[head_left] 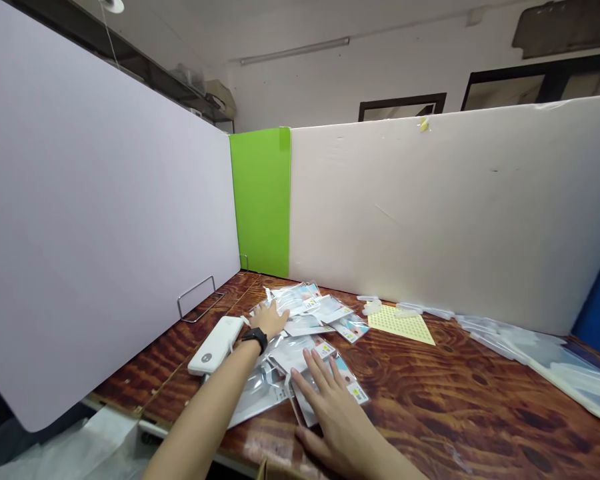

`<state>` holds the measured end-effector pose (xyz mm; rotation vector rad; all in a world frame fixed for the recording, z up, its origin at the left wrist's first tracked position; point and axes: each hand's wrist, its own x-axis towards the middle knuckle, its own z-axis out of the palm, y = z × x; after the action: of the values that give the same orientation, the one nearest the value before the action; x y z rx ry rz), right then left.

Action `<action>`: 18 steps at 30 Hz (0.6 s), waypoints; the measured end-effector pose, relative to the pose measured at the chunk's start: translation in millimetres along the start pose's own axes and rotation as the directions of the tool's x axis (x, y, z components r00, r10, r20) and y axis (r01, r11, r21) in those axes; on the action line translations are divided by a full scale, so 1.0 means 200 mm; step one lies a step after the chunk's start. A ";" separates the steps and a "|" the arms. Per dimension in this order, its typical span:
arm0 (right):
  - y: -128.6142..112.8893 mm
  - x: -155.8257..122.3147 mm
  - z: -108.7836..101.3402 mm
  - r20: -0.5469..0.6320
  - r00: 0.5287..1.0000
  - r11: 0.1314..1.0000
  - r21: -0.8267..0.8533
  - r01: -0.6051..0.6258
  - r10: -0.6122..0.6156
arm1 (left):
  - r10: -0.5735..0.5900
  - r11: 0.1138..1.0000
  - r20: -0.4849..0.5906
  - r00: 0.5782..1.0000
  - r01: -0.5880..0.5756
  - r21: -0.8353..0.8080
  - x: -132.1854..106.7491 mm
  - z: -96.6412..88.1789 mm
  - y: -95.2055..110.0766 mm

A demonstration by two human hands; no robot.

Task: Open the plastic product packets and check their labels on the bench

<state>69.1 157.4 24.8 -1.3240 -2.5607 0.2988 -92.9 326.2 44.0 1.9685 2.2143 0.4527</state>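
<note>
My left hand [270,319], with a black watch on its wrist, reaches forward and lies flat with fingers spread on the far part of a pile of clear plastic packets [314,313]. My right hand [330,407] rests open, palm down, on the near packets [300,373] of the same pile. The packets are flat transparent bags with white and light blue inserts and small yellow labels. They are scattered and overlap on the wooden table [455,393]. Neither hand grips a packet.
A white power bank [215,345] lies left of my left wrist. A yellow dotted sheet [400,324] and small clear pieces lie behind the pile. Empty clear bags [545,360] lie at the right. White partitions and a green panel [261,200] wall the table. A wire stand [197,300] holds the left partition.
</note>
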 end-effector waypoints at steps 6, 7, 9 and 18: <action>0.00 -0.02 -0.02 0.003 1.000 0.996 -0.079 0.028 -0.028 | -0.096 0.994 -0.042 0.994 0.094 -0.048 -0.11 0.05 0.06; 0.01 -0.03 -0.02 0.000 1.000 0.995 -0.092 0.027 -0.027 | -0.115 0.992 -0.044 0.992 0.112 -0.058 -0.13 0.05 0.07; 0.02 -0.05 -0.03 -0.011 1.000 0.992 -0.125 0.018 -0.020 | -0.150 0.986 -0.048 0.988 0.146 -0.082 -0.16 0.05 0.10; 0.13 -0.16 -0.11 -0.065 0.964 0.918 -0.294 -0.266 0.259 | -0.303 0.937 -0.041 0.952 0.290 -0.192 -0.28 0.07 0.26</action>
<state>113.5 147.8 33.6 -1.7732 -2.4775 -0.0683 -31.5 277.8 41.6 1.5158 2.3618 0.6638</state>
